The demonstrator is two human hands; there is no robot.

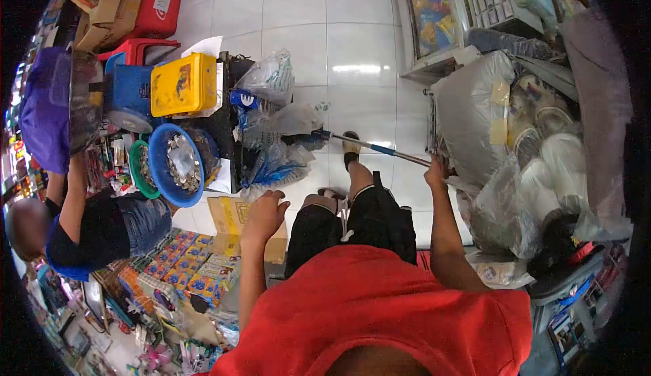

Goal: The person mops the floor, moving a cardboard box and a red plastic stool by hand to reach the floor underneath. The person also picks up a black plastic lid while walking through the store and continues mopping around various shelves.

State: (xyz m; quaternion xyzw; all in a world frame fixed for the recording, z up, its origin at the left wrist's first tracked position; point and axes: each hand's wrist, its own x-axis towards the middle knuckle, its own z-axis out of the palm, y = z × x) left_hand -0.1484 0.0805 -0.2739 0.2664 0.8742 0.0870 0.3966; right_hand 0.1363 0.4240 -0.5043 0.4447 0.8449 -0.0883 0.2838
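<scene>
The red shirt (380,315) fills the near edge, with black shorts (352,223) beyond it. At far left a co-worker (95,227) bends beside a blue basin of coins (175,164) and a yellow box (183,84). The left hand (264,213) hangs loosely curled and empty over a cardboard box (227,216). The right hand (436,170) is closed around the pole (369,147), a thin silver and blue rod. Its far tip already touches the plastic bags (278,125), which lie unmoved; grey sacks (475,115) stand at right.
</scene>
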